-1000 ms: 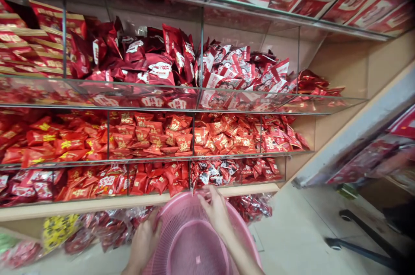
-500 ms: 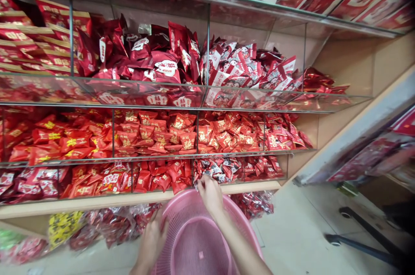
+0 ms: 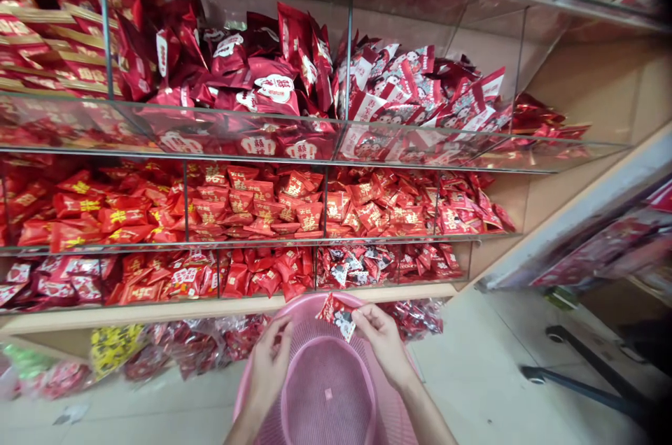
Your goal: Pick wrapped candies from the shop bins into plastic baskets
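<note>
Between the thumb and fingers of my right hand (image 3: 383,340) is a small triangular candy packet (image 3: 339,315), red with a black-and-white print. It hangs over the far side of a pink plastic basket (image 3: 328,424), whose visible bottom holds nothing. My left hand (image 3: 270,361) hovers above the basket's left side, fingers loosely bent and apart, holding nothing. Just beyond the basket, a lowest-shelf compartment contains similar black, white and red packets (image 3: 357,266). Red candy packets (image 3: 267,273) fill the compartment to its left.
Glass-divided shelves (image 3: 252,158) of red packets rise in front of me. Clear bags of sweets (image 3: 183,354) and a yellow bag (image 3: 115,350) lie under the bottom shelf. Black chair legs (image 3: 582,375) stand on the tiled floor at the right.
My right hand has drawn back from the lowest shelf to above the basket, with the candy packet now plainly in its fingers. My left hand has risen slightly rightward. The view has shifted.
</note>
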Demonstrator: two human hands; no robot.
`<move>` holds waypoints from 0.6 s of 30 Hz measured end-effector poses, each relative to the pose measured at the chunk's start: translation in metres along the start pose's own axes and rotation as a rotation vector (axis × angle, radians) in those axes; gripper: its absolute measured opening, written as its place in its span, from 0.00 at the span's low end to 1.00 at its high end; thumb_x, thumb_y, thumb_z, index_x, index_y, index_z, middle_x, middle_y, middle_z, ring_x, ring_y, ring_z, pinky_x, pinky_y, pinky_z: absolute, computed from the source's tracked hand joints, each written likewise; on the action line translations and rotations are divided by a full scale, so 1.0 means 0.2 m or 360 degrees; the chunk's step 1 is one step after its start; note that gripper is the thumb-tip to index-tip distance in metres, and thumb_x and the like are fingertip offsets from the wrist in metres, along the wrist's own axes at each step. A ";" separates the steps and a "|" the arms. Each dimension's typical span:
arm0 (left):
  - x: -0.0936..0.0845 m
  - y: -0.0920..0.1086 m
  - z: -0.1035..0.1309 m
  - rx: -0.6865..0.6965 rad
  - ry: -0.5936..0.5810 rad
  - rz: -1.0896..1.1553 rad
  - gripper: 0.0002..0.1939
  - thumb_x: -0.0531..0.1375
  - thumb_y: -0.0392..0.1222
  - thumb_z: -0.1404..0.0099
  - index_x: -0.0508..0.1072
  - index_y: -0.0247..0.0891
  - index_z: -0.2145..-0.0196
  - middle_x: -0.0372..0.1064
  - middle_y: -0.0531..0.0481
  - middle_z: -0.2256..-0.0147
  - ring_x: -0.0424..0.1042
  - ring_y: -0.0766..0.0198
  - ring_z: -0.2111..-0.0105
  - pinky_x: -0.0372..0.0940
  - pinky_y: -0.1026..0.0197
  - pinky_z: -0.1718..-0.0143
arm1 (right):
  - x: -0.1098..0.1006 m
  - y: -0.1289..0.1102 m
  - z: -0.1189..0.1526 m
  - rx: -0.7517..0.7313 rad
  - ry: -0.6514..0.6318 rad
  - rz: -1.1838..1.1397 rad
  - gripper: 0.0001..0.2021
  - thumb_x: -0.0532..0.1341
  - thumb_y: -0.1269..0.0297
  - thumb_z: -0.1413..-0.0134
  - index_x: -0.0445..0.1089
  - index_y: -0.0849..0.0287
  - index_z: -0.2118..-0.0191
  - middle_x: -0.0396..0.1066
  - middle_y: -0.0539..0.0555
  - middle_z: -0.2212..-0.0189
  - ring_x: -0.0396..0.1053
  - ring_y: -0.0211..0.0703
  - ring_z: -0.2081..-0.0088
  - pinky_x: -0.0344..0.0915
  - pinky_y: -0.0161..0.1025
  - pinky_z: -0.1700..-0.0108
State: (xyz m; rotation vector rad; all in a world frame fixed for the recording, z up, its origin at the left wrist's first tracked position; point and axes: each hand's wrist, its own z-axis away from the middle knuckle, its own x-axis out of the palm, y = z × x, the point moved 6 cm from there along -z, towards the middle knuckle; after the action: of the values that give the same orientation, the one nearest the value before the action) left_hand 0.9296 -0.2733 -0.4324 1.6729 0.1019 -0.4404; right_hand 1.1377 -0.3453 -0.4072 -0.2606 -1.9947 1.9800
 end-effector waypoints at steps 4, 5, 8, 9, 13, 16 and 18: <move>0.16 0.08 -0.01 -0.0242 -0.0238 0.0513 0.19 0.56 0.50 0.44 0.71 0.37 0.58 0.71 0.47 0.59 0.69 0.62 0.58 0.63 0.61 0.56 | 0.05 0.11 0.08 0.0121 -0.0107 -0.0077 0.13 0.60 0.55 0.52 0.65 0.61 0.74 0.65 0.48 0.77 0.63 0.35 0.73 0.62 0.33 0.68; 0.19 0.09 -0.02 -0.0267 -0.0273 0.0566 0.19 0.58 0.50 0.46 0.72 0.37 0.60 0.72 0.48 0.61 0.69 0.63 0.60 0.63 0.62 0.57 | 0.06 0.14 0.09 0.0131 -0.0123 -0.0067 0.13 0.60 0.56 0.52 0.65 0.61 0.75 0.65 0.48 0.77 0.63 0.35 0.73 0.62 0.33 0.69; 0.25 0.04 -0.03 -0.0320 -0.0325 0.0616 0.15 0.59 0.50 0.48 0.73 0.34 0.72 0.71 0.51 0.74 0.67 0.67 0.72 0.62 0.66 0.67 | 0.07 0.19 0.11 0.0153 -0.0129 -0.0066 0.12 0.60 0.56 0.52 0.65 0.61 0.75 0.65 0.48 0.77 0.63 0.35 0.74 0.62 0.32 0.70; 0.27 0.02 -0.03 -0.0341 -0.0321 0.0624 0.15 0.59 0.50 0.48 0.72 0.33 0.75 0.68 0.53 0.77 0.66 0.69 0.75 0.61 0.67 0.70 | 0.07 0.21 0.12 0.0154 -0.0117 -0.0073 0.12 0.60 0.56 0.52 0.65 0.61 0.75 0.65 0.48 0.78 0.63 0.35 0.74 0.62 0.32 0.70; 0.30 -0.08 0.01 -0.0477 -0.0255 0.0723 0.15 0.59 0.51 0.48 0.69 0.33 0.78 0.65 0.56 0.80 0.61 0.72 0.79 0.57 0.69 0.75 | 0.04 0.34 0.13 0.0177 -0.0049 -0.0079 0.14 0.60 0.54 0.53 0.63 0.61 0.77 0.64 0.47 0.80 0.62 0.34 0.76 0.62 0.32 0.72; 0.32 -0.15 0.06 -0.0640 -0.0164 0.0811 0.17 0.62 0.52 0.52 0.68 0.33 0.80 0.64 0.56 0.82 0.60 0.73 0.81 0.57 0.69 0.77 | 0.02 0.47 0.13 0.0331 0.0008 -0.0126 0.15 0.61 0.52 0.56 0.62 0.60 0.77 0.65 0.48 0.79 0.64 0.35 0.76 0.63 0.33 0.72; 0.35 -0.23 0.09 -0.0839 -0.0139 0.0879 0.17 0.63 0.52 0.56 0.68 0.33 0.79 0.65 0.55 0.82 0.62 0.71 0.81 0.59 0.68 0.77 | 0.00 0.56 0.14 0.0457 0.0058 -0.0093 0.17 0.61 0.51 0.57 0.61 0.60 0.78 0.65 0.48 0.79 0.64 0.36 0.76 0.63 0.35 0.73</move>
State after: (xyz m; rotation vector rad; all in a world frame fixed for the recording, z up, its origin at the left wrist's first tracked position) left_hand 0.9751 -0.2974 -0.5002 1.0965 -0.2837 -0.0523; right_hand 1.1171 -0.3682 -0.5179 -0.1671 -1.6487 2.1730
